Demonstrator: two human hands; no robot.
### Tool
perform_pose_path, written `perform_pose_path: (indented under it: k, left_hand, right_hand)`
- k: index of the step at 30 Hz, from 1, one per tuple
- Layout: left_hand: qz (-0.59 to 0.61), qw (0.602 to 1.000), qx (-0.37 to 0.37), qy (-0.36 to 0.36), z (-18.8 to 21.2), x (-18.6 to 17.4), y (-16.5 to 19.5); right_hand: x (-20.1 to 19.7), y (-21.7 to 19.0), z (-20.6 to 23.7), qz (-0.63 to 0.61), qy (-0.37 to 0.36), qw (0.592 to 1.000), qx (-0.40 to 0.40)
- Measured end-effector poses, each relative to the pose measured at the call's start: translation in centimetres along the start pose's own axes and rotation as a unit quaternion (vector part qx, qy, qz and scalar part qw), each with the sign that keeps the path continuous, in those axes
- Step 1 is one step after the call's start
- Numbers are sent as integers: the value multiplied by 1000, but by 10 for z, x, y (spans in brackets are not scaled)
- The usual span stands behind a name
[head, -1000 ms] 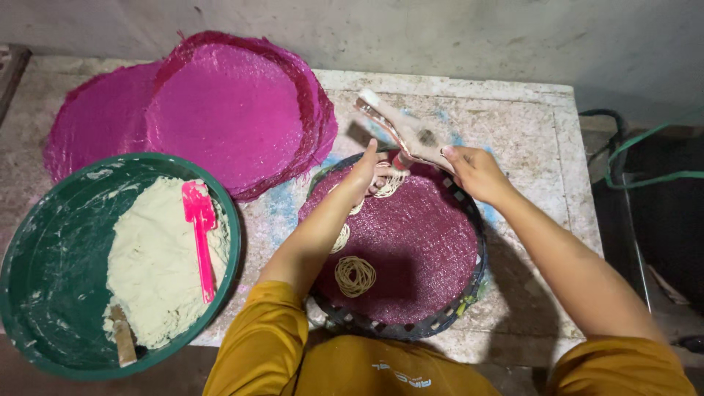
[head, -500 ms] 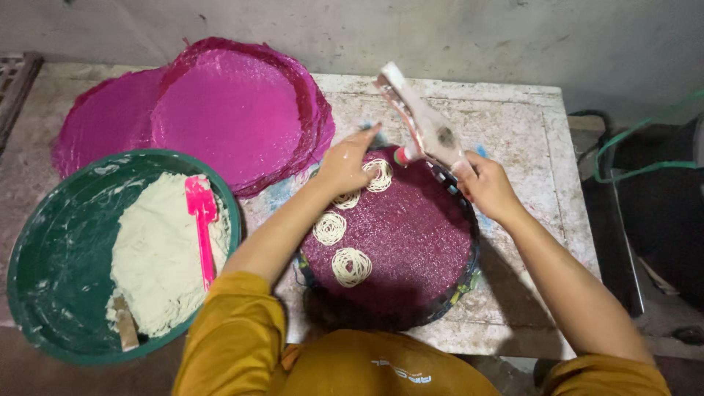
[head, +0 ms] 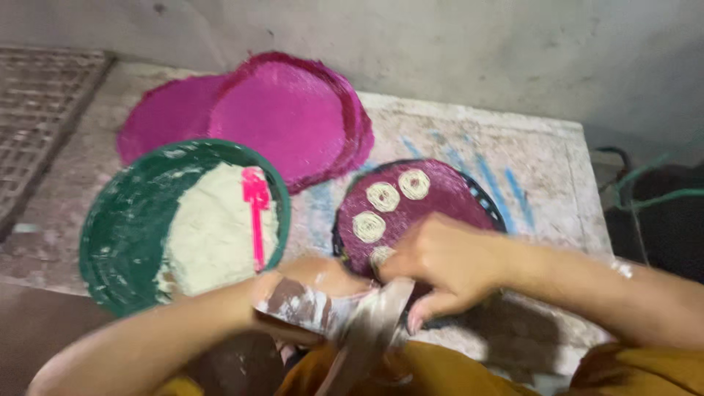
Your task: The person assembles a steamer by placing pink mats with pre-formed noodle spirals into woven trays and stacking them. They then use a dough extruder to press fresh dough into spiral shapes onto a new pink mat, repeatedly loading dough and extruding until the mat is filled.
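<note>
Three dough coils lay on the purple mat, with a fourth begun at its 7 o'clock edge; most of the mat stood bare. Both hands, left and right, had fingers closed round the press there. The green bowl, at 9 o'clock on the worktop, held dough and a pink spatula.

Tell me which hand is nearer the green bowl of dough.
Left. The left hand sits just off the green bowl's near right rim, gripping a dough-smeared press. The right hand is farther right, over the round purple mat.
</note>
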State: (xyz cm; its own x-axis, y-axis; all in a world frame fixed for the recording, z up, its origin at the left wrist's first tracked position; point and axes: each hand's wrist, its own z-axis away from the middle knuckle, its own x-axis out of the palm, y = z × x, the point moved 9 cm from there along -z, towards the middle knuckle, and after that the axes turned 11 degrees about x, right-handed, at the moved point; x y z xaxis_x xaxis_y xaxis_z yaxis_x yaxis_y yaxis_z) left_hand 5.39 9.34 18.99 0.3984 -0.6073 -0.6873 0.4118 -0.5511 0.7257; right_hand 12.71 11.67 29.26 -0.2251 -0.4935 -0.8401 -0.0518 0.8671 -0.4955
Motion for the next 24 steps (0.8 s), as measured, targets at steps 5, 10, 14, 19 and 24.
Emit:
perform_pose_path:
  k: [5, 10, 14, 19, 24]
  left_hand:
    - [-46, 996, -69, -40, 110, 3, -28]
    - [-14, 980, -81, 183, 231, -41, -82]
    - [322, 884, -111, 320, 323, -47, -152]
    - [493, 823, 108, 261, 328, -5, -163]
    - [255, 807, 10, 533, 360, -2, -239]
  right_hand:
    - [86, -4, -36, -269, -147, 946, 102]
    - [75, -7, -68, -269, -99, 955, 70]
    - [21, -10, -112, 150, 63, 986, -40]
    - [26, 8, -208, 567, 148, 782, -212]
    - [48, 43, -286, 405, 300, 864, -22]
